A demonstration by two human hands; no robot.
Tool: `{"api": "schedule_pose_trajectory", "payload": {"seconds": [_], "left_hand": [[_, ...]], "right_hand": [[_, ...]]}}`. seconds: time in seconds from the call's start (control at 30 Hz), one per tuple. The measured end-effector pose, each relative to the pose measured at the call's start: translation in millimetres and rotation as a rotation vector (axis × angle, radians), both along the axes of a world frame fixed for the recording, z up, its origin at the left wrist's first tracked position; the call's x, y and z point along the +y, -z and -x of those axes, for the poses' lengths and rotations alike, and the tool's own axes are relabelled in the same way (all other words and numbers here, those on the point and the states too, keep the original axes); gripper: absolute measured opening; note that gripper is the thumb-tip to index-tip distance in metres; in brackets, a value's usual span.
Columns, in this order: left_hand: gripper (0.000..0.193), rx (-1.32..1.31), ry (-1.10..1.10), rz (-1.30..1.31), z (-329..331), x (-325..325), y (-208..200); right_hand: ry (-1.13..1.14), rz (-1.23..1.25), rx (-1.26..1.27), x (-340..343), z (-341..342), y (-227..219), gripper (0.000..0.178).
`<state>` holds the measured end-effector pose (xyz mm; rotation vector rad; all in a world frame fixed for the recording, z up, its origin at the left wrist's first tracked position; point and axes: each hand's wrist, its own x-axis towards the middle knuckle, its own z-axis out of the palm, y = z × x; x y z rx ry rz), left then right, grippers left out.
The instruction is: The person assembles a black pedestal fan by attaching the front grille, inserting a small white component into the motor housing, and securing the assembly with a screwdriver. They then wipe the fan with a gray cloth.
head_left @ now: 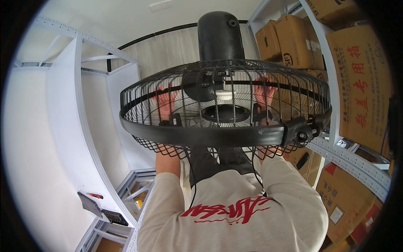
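Fan guard (201,135), apparently being steadied by the left hand (165,100) and right hand (265,90), their grip impossible to tell, would next need level support.

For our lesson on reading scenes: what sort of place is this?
Probably a storeroom: cardboard boxes sit on metal shelves, and a large black fan takes up the middle of the view.

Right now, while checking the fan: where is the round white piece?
In the head view, just right of centre, the white piece sits on the metal shaft inside the fan cage, below the motor housing.
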<state>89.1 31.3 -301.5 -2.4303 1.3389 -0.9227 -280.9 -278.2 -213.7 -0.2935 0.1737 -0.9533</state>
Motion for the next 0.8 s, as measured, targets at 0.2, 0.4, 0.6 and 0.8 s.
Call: {"api": "schedule_pose_trajectory", "payload": {"seconds": [0.2, 0.4, 0.6, 0.8], "left_hand": [[0.063, 0.225, -0.126, 0.233, -13.9, 36.1, 93.9], [0.059, 0.336, -0.118, 0.341, -16.8, 18.7, 92.2], [0.057, 0.386, -0.104, 0.367, -5.1, 19.0, 68.1], [0.055, 0.417, -0.095, 0.373, 2.3, 22.3, 54.6]], "right_hand": [[-0.138, 0.053, -0.113, -10.4, -38.1, 5.4, 0.057], [-0.15, 0.087, -0.185, -10.2, -36.3, 16.9, 0.057], [-0.194, 0.114, -0.217, -1.0, -34.5, 19.6, 0.057], [-0.238, 0.163, -0.306, 7.9, -42.9, 31.2, 0.057]]}}
